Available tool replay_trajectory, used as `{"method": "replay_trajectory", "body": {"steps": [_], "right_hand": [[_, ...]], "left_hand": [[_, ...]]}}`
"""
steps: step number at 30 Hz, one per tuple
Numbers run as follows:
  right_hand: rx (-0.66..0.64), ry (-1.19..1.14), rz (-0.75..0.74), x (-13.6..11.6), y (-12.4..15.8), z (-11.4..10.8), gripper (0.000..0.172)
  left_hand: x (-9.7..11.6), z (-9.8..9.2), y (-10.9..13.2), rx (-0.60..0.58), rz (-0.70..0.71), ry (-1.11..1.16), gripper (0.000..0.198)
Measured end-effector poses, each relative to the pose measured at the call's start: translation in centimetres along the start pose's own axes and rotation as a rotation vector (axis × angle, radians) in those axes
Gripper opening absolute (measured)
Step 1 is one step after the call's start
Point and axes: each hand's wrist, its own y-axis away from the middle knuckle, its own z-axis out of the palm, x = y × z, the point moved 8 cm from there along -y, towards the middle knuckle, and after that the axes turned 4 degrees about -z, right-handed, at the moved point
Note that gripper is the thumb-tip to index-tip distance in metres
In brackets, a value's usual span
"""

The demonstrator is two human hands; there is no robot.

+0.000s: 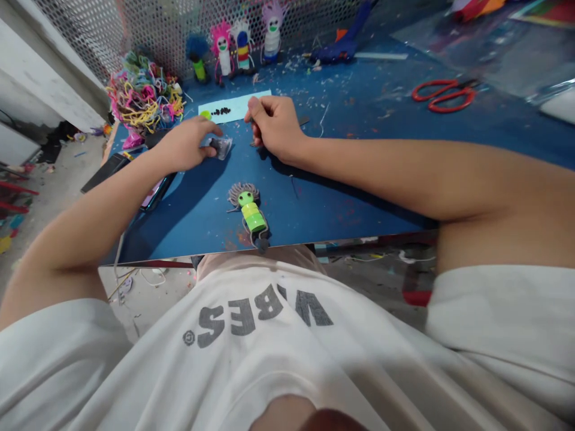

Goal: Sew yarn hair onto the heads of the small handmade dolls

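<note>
My left hand (188,142) reaches over the left part of the table, with thumb and forefinger around a small clear plastic bag (222,149) that has something dark inside. Curled closed, my right hand (277,127) rests by the end of a light blue strip (240,109); what its fingers pinch is too small to make out. On that strip lie small black pieces (221,111) and a lime-green round piece (205,114). Closer to me lies a little green doll (252,214) with grey yarn hair, dark eyes and yarn limbs.
Several finished yarn-haired dolls (223,54) stand along the perforated back panel (171,24). A heap of coloured yarn (144,96) sits at the left. Behind are a blue glue gun (336,51) and red-handled scissors (444,94). A phone (157,191) lies under my left forearm.
</note>
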Motion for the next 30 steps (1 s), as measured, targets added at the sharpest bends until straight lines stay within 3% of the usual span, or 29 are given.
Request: {"method": "replay_trajectory", "body": {"steps": [3, 5, 7, 10, 14, 18, 22, 30], "right_hand": [[-0.019, -0.021, 0.051, 0.4, -0.3, 0.1, 0.110], [-0.026, -0.029, 0.054, 0.4, -0.4, 0.1, 0.111], [-0.035, -0.026, 0.033, 0.0, -0.3, 0.0, 0.107], [-0.050, -0.010, -0.036, -1.3, 0.3, 0.1, 0.098], [-0.066, 0.012, -0.117, -2.9, 1.2, 0.0, 0.086], [-0.081, 0.071, -0.145, -3.7, 1.6, -0.6, 0.079], [-0.117, 0.136, -0.230, -6.3, 1.8, -1.2, 0.061], [-0.191, 0.033, -0.597, -17.8, 4.5, -0.7, 0.043]], "left_hand": [[1.0, -2.9, 1.7, 0.126, 0.020, 0.113, 0.060], [2.6, -3.5, 3.5, 0.165, -0.027, 0.194, 0.058], [5.6, -2.3, 5.9, 0.137, -0.028, 0.187, 0.059], [10.8, 1.7, 9.8, 0.026, 0.034, 0.127, 0.084], [14.2, 5.5, 13.1, -0.008, -0.022, 0.012, 0.115], [15.0, 6.7, 14.0, -0.063, -0.075, 0.005, 0.087], [14.8, 6.2, 14.4, 0.064, -0.080, 0.132, 0.080], [14.0, 6.6, 13.7, 0.085, -0.058, 0.753, 0.064]]}}
